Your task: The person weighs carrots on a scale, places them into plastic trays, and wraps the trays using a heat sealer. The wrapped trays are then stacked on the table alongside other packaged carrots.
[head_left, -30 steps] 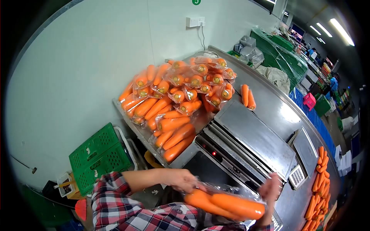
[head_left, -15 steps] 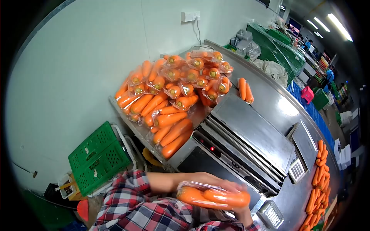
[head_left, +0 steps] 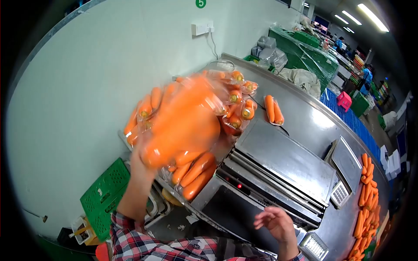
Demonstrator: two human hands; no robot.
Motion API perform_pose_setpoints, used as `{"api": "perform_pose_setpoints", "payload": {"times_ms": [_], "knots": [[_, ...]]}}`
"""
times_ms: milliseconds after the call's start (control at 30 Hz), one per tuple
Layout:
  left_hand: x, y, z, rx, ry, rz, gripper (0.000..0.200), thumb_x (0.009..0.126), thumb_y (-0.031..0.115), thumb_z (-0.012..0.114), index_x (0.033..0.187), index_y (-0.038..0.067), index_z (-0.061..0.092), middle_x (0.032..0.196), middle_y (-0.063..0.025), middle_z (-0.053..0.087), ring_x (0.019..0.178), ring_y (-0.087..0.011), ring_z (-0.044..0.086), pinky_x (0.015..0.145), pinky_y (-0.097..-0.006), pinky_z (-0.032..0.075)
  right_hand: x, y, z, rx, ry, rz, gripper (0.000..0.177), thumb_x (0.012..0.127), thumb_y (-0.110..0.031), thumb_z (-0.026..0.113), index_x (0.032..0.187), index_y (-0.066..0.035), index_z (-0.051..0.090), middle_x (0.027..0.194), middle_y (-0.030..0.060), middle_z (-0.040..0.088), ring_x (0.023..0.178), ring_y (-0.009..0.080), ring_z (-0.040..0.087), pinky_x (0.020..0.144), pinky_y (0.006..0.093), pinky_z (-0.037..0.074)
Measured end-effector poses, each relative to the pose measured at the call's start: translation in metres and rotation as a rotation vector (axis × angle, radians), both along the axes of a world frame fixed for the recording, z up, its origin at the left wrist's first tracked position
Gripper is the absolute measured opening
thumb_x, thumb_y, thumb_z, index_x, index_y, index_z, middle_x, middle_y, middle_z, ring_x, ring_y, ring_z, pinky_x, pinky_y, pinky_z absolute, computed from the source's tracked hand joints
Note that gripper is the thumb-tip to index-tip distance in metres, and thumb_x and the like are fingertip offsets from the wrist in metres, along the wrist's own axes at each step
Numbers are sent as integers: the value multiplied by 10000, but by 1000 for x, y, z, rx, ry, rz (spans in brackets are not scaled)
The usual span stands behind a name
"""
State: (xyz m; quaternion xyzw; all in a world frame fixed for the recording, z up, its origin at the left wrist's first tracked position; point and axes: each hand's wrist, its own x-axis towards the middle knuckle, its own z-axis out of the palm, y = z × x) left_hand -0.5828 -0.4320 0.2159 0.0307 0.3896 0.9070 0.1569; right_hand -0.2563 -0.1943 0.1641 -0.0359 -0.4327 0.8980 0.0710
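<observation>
A bag of carrots (head_left: 183, 119), smeared by motion, is gripped at its near end by my left hand (head_left: 141, 163). It is up in front of a pile of bagged carrots (head_left: 235, 98) at the wall end of the metal table and hides part of it. My right hand (head_left: 278, 222) holds nothing, its fingers apart and slightly curled. It hovers over the near edge of the wrapping machine (head_left: 283, 161), which has a flat metal top and a lit red light.
One more bag of carrots (head_left: 274, 109) lies behind the machine. A weighing scale (head_left: 344, 167) stands to its right, near a long row of loose carrots (head_left: 368, 204). Green crates (head_left: 104, 195) are at the lower left. Distant people work at the upper right.
My left hand has carried the bag of carrots up and left from in front of my body to the pile. My right hand has come off the bag and opened.
</observation>
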Motion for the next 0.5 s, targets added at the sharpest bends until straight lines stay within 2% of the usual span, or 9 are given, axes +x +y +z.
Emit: {"api": "perform_pose_setpoints", "payload": {"times_ms": [67,133,200,267,300,400,467,500], "knots": [[-70,0,3,44,86,37,415,944,360,437,1190,30,492,1134,-102,568,1021,-221,560,849,-384,490,9,-3,-11,53,-121,59,464,932,-281,460,1283,16,396,1174,248,522,1038,311,556,869,387,456],[-138,13,6,37,7,221,389,944,359,441,1160,43,510,1101,-112,569,979,-219,562,849,-386,486,20,-8,-19,59,-272,95,390,936,-174,467,1274,13,419,1174,206,535,1033,243,562,870,338,456],[-194,21,-7,-2,127,201,373,933,354,471,1107,30,532,1037,-117,581,945,-229,564,842,-370,488,30,-16,-26,60,-330,58,359,948,-172,431,1256,13,432,1155,217,539,1011,271,570,853,359,467],[-281,14,-63,-99,204,107,421,913,393,472,1059,7,553,1017,-119,583,957,-235,561,845,-359,484,40,-19,-29,11,-380,8,362,956,-183,431,1258,15,430,1143,191,549,988,238,574,856,328,469],[-295,23,-82,-223,222,60,419,913,390,471,1062,7,552,1020,-119,583,958,-234,561,845,-358,483,45,-19,-27,40,-435,-35,375,957,-207,441,1265,7,427,1135,171,558,976,213,576,850,312,469],[-285,72,-114,-697,327,-94,414,914,384,469,1070,8,548,1029,-119,583,961,-229,560,846,-356,479,83,-12,-21,105,-452,-355,403,947,-263,474,1251,-12,385,1021,130,611,874,164,605,749,277,499],[-279,102,-130,-940,416,-170,411,914,379,468,1075,9,545,1036,-119,583,963,-227,560,847,-355,477,129,-5,-33,143,-544,-690,244,944,-245,479,1028,-17,504,811,93,629,724,141,617,661,250,499],[-271,115,-135,-1030,452,-196,410,915,377,467,1078,9,544,1039,-119,582,964,-225,559,847,-354,476,157,-6,-25,193,-581,-874,235,946,-244,471,916,-22,542,696,60,615,639,115,601,603,237,486]]}}
